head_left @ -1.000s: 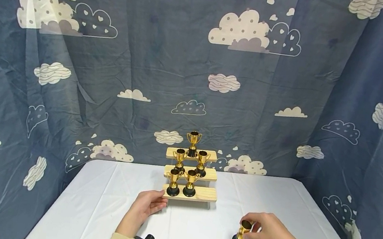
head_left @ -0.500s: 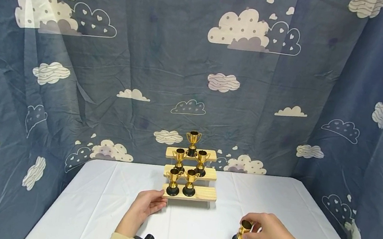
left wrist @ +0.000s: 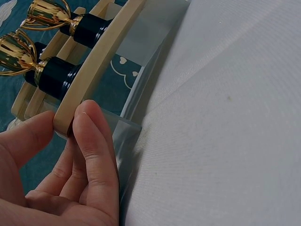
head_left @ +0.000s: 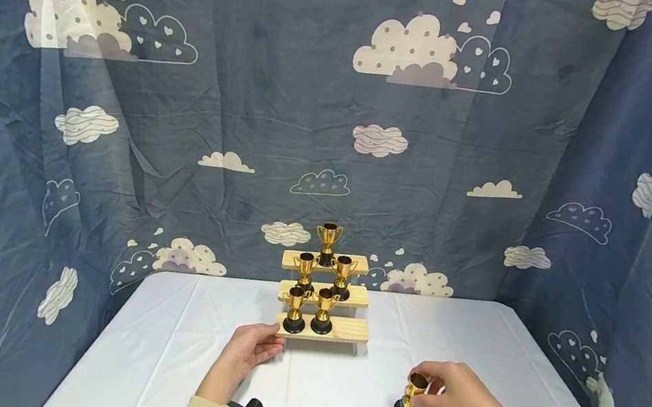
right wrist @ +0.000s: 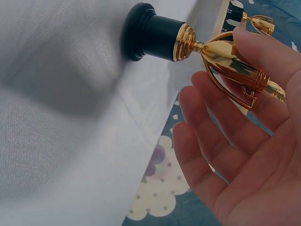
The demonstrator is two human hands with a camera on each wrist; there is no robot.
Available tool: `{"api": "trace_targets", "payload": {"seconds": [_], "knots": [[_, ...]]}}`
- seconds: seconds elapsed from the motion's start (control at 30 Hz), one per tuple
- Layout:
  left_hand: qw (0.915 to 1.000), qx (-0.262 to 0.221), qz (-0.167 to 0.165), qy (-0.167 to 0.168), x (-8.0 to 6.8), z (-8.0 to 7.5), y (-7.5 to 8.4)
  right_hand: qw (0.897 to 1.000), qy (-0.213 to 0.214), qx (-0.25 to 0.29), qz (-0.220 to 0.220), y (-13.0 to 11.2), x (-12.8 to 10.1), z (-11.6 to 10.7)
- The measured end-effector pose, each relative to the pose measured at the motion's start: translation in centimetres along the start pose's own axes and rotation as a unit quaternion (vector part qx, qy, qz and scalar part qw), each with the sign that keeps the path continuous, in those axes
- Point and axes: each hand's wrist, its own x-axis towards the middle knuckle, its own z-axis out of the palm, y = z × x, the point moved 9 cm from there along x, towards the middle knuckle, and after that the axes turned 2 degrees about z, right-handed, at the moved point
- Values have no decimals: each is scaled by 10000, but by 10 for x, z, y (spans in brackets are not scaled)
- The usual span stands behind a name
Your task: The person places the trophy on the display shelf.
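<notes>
My right hand (head_left: 457,396) pinches trophy (head_left: 412,399) standing on table (head_left: 174,349); left hand (head_left: 246,354) grips stand (head_left: 339,331) end (steadying) — next: lift, set on free bottom-step spot.

My left hand (head_left: 244,357) lies near the middle of the scene, forearm running in from the near edge, a pale sleeve at the wrist. Its fingers (left wrist: 94,141) are curled with the thumb set against them, pinching (the wrist view shows this plainly). My right hand (head_left: 458,394) is out to the right and a little nearer, forearm coming in from the near right corner. Its fingers (right wrist: 221,122) are gently bent with the palm turned inward, fingertips closing from one side and the thumb from the other. Both wrists sit low, the hands well apart.
</notes>
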Motion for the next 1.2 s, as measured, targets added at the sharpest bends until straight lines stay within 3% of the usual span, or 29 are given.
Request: {"api": "trace_targets", "payload": {"seconds": [1.2], "knots": [[10000, -29, -11, -1, 1, 0, 0, 9998, 183, -9, 109, -12, 10, -5]]}}
